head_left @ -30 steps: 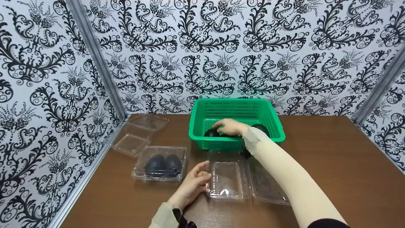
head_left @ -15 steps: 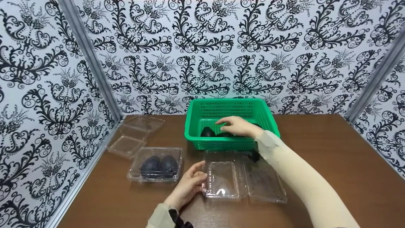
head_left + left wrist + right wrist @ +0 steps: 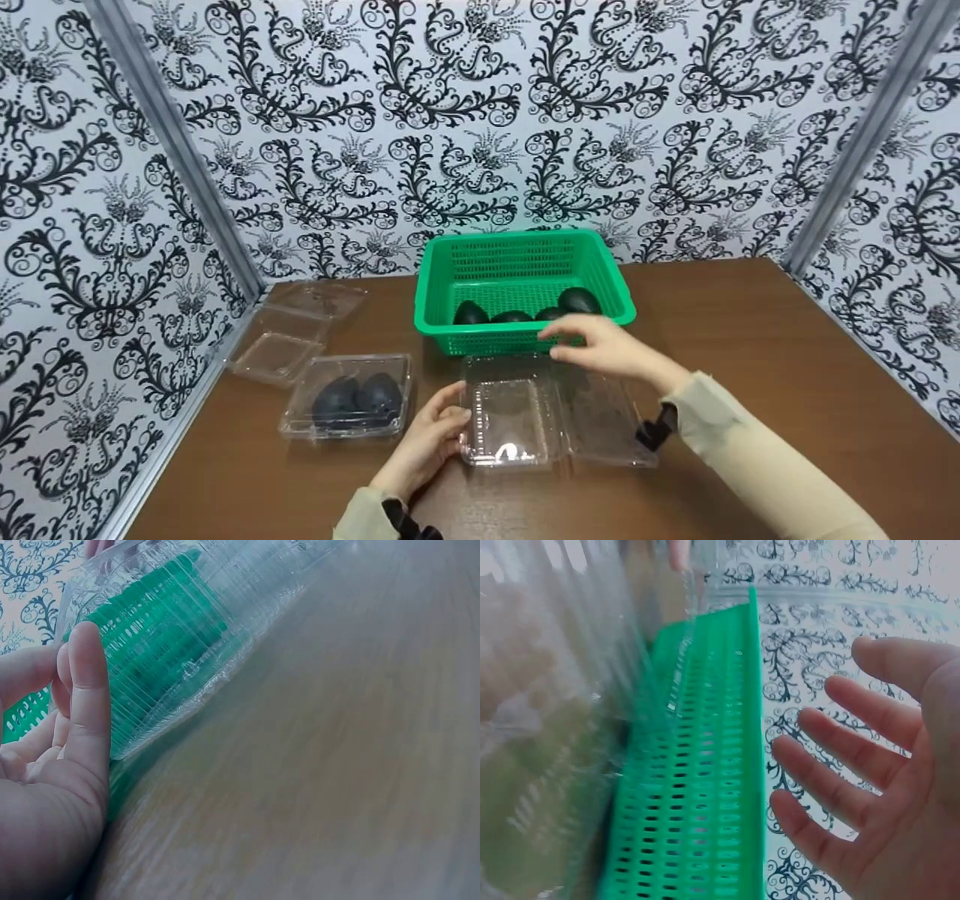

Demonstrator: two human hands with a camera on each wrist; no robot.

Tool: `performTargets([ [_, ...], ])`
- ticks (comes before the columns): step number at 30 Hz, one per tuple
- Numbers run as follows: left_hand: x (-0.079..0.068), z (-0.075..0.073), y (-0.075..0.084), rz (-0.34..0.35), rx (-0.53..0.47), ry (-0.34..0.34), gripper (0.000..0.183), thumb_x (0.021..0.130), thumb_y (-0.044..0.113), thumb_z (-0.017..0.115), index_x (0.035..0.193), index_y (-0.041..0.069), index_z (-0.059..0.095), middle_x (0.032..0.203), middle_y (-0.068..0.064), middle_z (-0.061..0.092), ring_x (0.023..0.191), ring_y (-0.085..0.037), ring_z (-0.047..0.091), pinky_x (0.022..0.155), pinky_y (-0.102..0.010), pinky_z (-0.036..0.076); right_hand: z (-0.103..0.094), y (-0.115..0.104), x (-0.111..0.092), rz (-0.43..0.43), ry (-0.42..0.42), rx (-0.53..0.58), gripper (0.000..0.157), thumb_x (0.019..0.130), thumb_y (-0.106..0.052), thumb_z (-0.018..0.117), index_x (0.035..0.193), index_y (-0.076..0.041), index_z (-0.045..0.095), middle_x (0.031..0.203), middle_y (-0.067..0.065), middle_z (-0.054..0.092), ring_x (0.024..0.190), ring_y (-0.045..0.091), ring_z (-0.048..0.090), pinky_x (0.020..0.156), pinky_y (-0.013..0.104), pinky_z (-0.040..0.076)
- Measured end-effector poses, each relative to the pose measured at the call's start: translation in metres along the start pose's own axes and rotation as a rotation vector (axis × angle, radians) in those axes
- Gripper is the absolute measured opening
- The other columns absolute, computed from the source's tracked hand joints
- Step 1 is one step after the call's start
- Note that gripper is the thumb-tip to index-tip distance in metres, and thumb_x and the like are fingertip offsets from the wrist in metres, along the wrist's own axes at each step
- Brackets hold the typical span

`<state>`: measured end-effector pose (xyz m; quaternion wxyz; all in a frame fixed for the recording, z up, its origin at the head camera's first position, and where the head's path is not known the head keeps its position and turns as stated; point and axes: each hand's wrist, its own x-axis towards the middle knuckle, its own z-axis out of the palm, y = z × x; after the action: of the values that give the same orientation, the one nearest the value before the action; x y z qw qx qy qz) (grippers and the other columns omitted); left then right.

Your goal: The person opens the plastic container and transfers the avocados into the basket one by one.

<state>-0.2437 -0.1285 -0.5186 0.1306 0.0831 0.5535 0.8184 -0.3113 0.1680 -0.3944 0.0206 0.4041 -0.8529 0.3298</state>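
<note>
The left hand (image 3: 427, 442) pinches the left edge of an open clear container (image 3: 506, 420) on the worktop (image 3: 750, 375), its flap (image 3: 600, 420) laid out to the right. The right hand (image 3: 604, 346) hangs above that flap, fingers loosely spread and holding nothing, near the front of a green basket (image 3: 457, 330) where four dark oval objects (image 3: 580, 300) lie. A closed clear container (image 3: 337, 431) with two similar objects (image 3: 379, 397) sits to the left

Green basket (image 3: 517, 259): accessible from above; near side is occupied by dark ovoids (image 3: 580, 301), floor bare behind. Low front approach is blocked by open clear container (image 3: 510, 420), overhung by right hand (image 3: 600, 346). Lateral passage is afforded by tabletop (image 3: 720, 315) right of basket.
</note>
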Motion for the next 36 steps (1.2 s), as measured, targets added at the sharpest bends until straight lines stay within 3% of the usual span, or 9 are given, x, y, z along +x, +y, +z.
performTargets([
  [6,-0.001,0.002,-0.004,-0.005,-0.015,0.013,0.065,0.093,0.001,0.057,0.149,0.0,0.025,0.091,-0.004,0.054,0.063,-0.008,0.05,0.054,-0.02,0.048,0.024,-0.001,-0.027,-0.039,-0.075,-0.128,0.032,0.09,-0.022,0.067,0.119,-0.008,0.066,0.114,0.003,0.065,0.107,0.021,0.059,0.094,0.041,0.049],
  [13,0.0,0.001,-0.001,-0.021,0.018,0.021,0.066,0.093,0.003,0.058,0.149,0.001,0.025,0.093,-0.003,0.054,0.064,-0.007,0.051,0.055,-0.02,0.049,0.047,0.003,-0.036,-0.082,-0.133,-0.176,0.035,0.087,-0.021,0.07,0.118,-0.007,0.066,0.117,0.005,0.064,0.11,0.021,0.059,0.096,0.039,0.048],
  [22,-0.002,0.009,-0.001,-0.031,0.055,0.018,0.065,0.093,0.005,0.059,0.148,-0.001,0.025,0.09,-0.004,0.055,0.064,-0.008,0.051,0.056,-0.02,0.049,0.052,0.006,-0.038,-0.076,-0.218,-0.191,0.029,0.089,-0.024,0.067,0.114,-0.009,0.07,0.113,0.0,0.065,0.107,0.016,0.06,0.094,0.035,0.048],
  [30,-0.005,0.012,0.004,-0.031,0.11,0.031,0.065,0.093,0.012,0.063,0.147,0.0,0.029,0.093,-0.005,0.053,0.064,-0.009,0.052,0.057,-0.023,0.052,0.051,0.004,-0.037,-0.111,-0.207,-0.225,0.024,0.088,-0.021,0.065,0.107,-0.008,0.072,0.101,-0.001,0.066,0.088,0.016,0.062,0.08,0.031,0.052],
  [36,-0.014,0.01,0.008,-0.051,0.128,0.053,0.063,0.094,0.012,0.061,0.147,0.001,0.03,0.095,-0.006,0.051,0.064,-0.009,0.053,0.057,-0.023,0.054,0.051,0.003,-0.036,-0.104,-0.207,-0.236,0.023,0.088,-0.021,0.065,0.105,-0.008,0.073,0.097,-0.002,0.064,0.084,0.018,0.062,0.076,0.028,0.052],
])
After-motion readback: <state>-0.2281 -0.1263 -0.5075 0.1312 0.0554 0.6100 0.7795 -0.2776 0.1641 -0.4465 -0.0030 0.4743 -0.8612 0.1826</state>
